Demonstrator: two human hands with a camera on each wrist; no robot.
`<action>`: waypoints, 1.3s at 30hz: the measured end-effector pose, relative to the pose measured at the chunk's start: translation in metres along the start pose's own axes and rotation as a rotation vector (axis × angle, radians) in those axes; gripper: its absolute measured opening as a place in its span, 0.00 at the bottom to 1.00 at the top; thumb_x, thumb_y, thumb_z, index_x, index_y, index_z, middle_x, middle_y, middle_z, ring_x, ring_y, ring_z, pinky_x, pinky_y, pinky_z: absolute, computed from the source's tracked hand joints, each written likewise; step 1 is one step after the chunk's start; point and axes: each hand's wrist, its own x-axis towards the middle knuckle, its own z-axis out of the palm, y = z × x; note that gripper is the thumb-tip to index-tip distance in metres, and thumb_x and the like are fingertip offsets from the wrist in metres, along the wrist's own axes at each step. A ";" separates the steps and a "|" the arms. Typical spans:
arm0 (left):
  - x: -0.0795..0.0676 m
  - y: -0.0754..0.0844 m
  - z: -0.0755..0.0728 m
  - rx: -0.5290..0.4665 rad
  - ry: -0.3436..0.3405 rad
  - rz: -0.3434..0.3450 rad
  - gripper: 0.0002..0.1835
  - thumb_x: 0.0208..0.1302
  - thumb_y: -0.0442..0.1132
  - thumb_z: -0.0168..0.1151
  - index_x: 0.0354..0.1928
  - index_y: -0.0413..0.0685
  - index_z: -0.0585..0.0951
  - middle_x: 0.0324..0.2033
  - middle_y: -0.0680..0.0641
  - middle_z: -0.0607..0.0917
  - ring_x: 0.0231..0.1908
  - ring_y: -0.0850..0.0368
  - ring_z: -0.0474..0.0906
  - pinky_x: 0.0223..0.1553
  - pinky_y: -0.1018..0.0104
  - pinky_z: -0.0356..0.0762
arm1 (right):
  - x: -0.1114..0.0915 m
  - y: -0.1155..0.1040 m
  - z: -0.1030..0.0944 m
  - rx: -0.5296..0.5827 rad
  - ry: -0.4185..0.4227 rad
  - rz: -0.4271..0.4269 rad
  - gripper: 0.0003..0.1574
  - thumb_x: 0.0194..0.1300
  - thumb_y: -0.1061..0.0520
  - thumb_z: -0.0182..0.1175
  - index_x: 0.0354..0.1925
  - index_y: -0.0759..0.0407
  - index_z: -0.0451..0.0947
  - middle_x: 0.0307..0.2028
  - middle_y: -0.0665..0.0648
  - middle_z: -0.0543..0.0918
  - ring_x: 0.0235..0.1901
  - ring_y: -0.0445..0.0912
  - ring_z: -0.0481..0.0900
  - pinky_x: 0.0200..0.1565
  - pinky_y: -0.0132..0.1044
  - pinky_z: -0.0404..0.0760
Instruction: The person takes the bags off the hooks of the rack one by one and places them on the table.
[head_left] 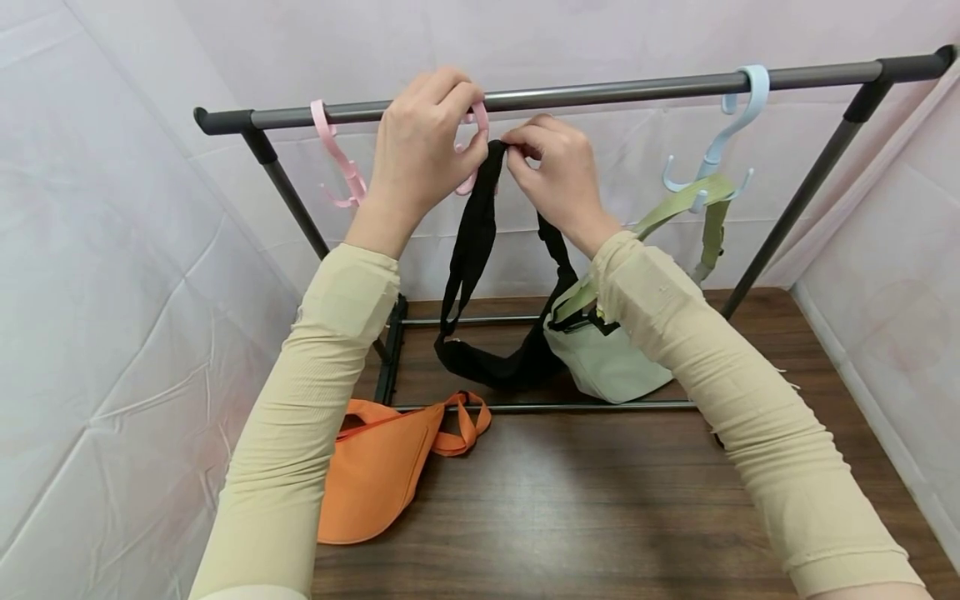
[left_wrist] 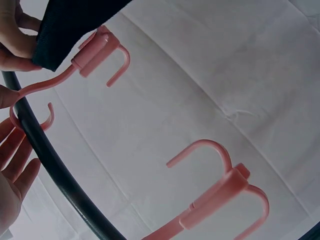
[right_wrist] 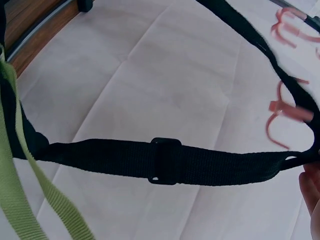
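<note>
My left hand (head_left: 426, 142) is up at the rack's bar, its thumb and fingers about the curved top of a pink hook hanger (left_wrist: 95, 52). Beside it, my right hand (head_left: 557, 171) pinches the top of a black strap (head_left: 474, 229) close to that hanger's prongs. The strap loops down to a black bag (head_left: 491, 367), partly hidden behind a pale green bag (head_left: 615, 362). A black slide buckle (right_wrist: 165, 161) sits along the strap in the right wrist view. In the head view my left hand covers part of the pink hanger.
A second pink hook hanger (head_left: 341, 162) hangs farther left on the bar (head_left: 615, 93). At right, a blue hook hanger (head_left: 720, 137) bears the pale green bag's strap (head_left: 686, 200). An orange bag (head_left: 382, 479) lies on the brown wood-grain surface (head_left: 570, 500). White fabric walls surround the rack.
</note>
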 end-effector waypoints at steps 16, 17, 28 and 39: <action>0.002 -0.003 0.006 0.025 0.011 0.026 0.10 0.59 0.36 0.54 0.37 0.36 0.79 0.38 0.43 0.80 0.35 0.49 0.76 0.37 0.62 0.75 | -0.006 -0.007 -0.009 0.057 0.058 -0.038 0.12 0.56 0.67 0.53 0.32 0.65 0.84 0.27 0.57 0.83 0.25 0.43 0.76 0.30 0.26 0.71; 0.001 -0.003 0.007 0.029 0.013 0.028 0.10 0.59 0.36 0.54 0.37 0.35 0.79 0.38 0.43 0.80 0.35 0.48 0.76 0.37 0.61 0.75 | -0.006 -0.008 -0.010 0.060 0.062 -0.048 0.12 0.56 0.67 0.53 0.31 0.65 0.84 0.26 0.57 0.82 0.25 0.42 0.75 0.30 0.26 0.71; -0.002 -0.002 0.010 0.035 0.031 0.019 0.12 0.60 0.38 0.53 0.40 0.35 0.78 0.41 0.41 0.79 0.40 0.48 0.75 0.43 0.61 0.74 | -0.016 -0.009 -0.014 0.087 0.078 -0.074 0.10 0.55 0.68 0.55 0.30 0.66 0.84 0.26 0.58 0.82 0.25 0.43 0.76 0.31 0.25 0.71; -0.026 0.004 0.001 0.007 0.148 0.089 0.11 0.58 0.36 0.56 0.40 0.37 0.79 0.42 0.41 0.80 0.44 0.46 0.75 0.47 0.61 0.75 | -0.024 -0.005 -0.016 0.101 0.096 -0.099 0.11 0.55 0.70 0.54 0.30 0.67 0.84 0.26 0.59 0.82 0.26 0.43 0.77 0.31 0.26 0.75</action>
